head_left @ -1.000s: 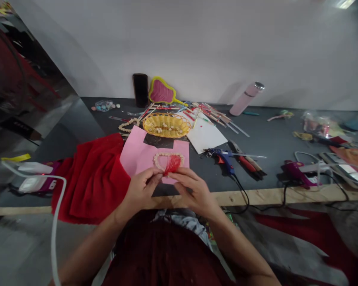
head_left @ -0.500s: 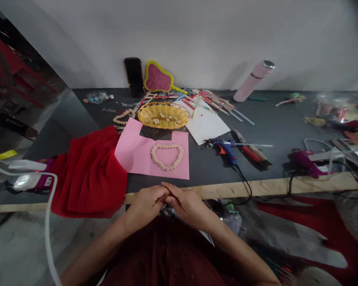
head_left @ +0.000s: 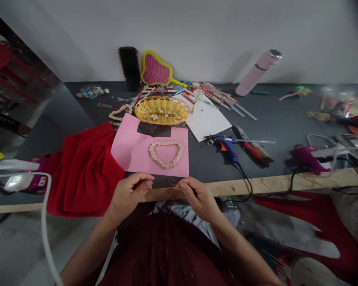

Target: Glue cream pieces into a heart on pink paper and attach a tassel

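A thin red string (head_left: 172,182) loops from the pinched fingertips of my right hand (head_left: 198,198), over the table's front edge. Across a small gap, my left hand (head_left: 133,194) has its fingers curled in toward the thumb; anything inside them is hidden. Just beyond both hands lies a sheet of pink paper (head_left: 131,155) with a notch cut from its far edge. On it rests a heart-shaped ring of small pale beads or pieces (head_left: 151,153). Behind the paper, a yellow woven basket (head_left: 141,113) holds a few small pale pieces.
Red cloth (head_left: 83,171) drapes over the edge at left. A blue glue gun (head_left: 228,147) and pliers (head_left: 253,151) lie at right, with a purple glue gun (head_left: 310,159) farther right. A phone (head_left: 130,68), a yellow-framed fan shape (head_left: 156,71) and a pink bottle (head_left: 255,75) stand against the wall.
My hands were together at the table edge; now they are apart, left hand to the left and right hand to the right. A red string now shows at my right fingertips.
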The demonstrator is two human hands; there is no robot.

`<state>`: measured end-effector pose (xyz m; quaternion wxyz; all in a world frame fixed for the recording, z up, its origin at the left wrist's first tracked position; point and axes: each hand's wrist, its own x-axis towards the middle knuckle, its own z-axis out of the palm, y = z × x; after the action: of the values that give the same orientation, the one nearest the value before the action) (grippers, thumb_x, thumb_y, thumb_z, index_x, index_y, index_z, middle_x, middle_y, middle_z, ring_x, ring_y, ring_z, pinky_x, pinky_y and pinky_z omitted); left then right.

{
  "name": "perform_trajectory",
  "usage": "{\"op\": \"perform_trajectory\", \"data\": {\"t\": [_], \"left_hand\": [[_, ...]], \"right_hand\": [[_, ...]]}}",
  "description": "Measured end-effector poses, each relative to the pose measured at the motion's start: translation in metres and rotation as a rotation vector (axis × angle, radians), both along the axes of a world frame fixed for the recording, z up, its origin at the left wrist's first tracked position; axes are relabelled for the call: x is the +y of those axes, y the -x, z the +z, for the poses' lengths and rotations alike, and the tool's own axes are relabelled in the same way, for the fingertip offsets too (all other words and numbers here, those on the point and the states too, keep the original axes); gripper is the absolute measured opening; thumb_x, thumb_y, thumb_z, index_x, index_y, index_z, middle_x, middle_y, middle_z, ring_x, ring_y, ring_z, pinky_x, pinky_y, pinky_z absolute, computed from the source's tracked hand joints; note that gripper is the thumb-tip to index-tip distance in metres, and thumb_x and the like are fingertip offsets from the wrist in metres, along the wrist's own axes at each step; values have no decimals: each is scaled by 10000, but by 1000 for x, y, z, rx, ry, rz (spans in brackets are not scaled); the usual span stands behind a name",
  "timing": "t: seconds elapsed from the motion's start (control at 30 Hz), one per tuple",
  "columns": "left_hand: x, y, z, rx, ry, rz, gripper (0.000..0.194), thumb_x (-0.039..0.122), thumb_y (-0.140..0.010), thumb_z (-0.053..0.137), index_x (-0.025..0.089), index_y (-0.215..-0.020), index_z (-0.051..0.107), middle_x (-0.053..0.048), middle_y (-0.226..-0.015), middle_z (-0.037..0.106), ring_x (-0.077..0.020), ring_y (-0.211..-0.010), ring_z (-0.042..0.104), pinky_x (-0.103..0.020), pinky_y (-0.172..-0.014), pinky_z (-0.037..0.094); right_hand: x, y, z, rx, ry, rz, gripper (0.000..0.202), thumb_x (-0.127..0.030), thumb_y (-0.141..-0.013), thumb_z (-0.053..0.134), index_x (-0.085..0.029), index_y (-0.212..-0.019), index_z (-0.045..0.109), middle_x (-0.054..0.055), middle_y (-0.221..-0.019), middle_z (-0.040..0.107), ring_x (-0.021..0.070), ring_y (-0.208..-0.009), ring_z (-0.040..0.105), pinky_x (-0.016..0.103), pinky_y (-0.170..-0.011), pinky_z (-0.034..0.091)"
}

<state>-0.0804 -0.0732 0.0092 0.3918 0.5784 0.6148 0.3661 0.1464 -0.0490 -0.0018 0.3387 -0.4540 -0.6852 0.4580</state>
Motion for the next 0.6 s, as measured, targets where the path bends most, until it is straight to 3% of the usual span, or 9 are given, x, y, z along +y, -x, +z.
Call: {"op": "perform_trajectory", "data": {"t": [0.07, 0.23, 0.43, 0.6], "left_hand": [[0, -2, -7, -56, -9, 18, 219, 333, -868, 576, 203, -1017, 672, -28, -901, 701, -151, -808, 651, -239, -717, 507], [1, -23, -12, -185, -79, -121, 237, 300, -888, 565, 215, -1086, 663, -71, -1089, 650, -186, -1021, 605, -298, -884, 485], [5, -28, -5, -286, -86, -29, 170, 289, -852, 624, 206, -985, 690, -47, -991, 663, -157, -935, 616, -257, -822, 498], [4, -21, -10, -389, -54, 11, 114, 266, -851, 633, 222, -901, 725, -22, -919, 690, -132, -864, 626, -233, -799, 492]], "right_hand": [[2, 5, 4, 67, -5, -48, 267, -316, -949, 438, -170, -840, 633, -1, -652, 580, 106, -567, 496, 209, -545, 396], [2, 25, 3, 177, 9, -26, 272, -336, -950, 436, -173, -830, 617, 11, -693, 603, 114, -622, 527, 212, -590, 424], [-3, 36, -10, 215, 133, 44, 294, -388, -957, 438, -172, -856, 610, -4, -698, 561, 106, -625, 477, 216, -589, 391], [-5, 34, -17, 273, 274, 109, 333, -440, -950, 451, -165, -903, 634, -19, -673, 521, 95, -604, 443, 215, -567, 360]]}}
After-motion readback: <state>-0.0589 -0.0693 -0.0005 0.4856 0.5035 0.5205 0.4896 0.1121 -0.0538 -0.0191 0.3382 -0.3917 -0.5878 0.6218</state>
